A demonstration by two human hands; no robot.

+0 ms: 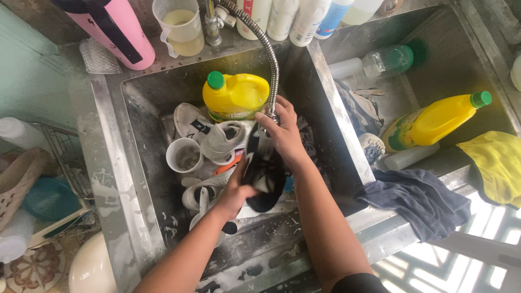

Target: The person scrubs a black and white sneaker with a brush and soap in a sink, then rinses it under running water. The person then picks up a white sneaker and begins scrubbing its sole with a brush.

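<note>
**Two hands, one black shoe under the tap**

Forearms come in from the bottom edge, reaching over the wet, soapy front rim of the steel sink (108, 163), the biggest thing in view. It has two basins: the left one is crowded, while the right one holds a yellow bottle (434, 120) lying on its side and a clear bottle with a green cap (386, 61) further back. Over the front edge on the right hangs a dark blue cloth (420, 203), with a yellow cloth (496, 163) just beside it.

Back in the left basin, a yellow jug (236, 96) with a green cap stands upright against the rear wall. Just in front of it lie pale shoes (220, 140), and a white cup (184, 155) sits beside them. An orange strip shows between the shoes; I cannot tell what it is.

Now the action: the left hand (236, 192) is clamped on the lower part of a black shoe (265, 174), gripping it from the side. The right hand (285, 133) is up at the end of the bendy metal tap (266, 49), fingers wrapped around the spout, directly above the shoe. So the black shoe hangs in the middle of the left basin, above the pale shoes, right under the spout.
</note>
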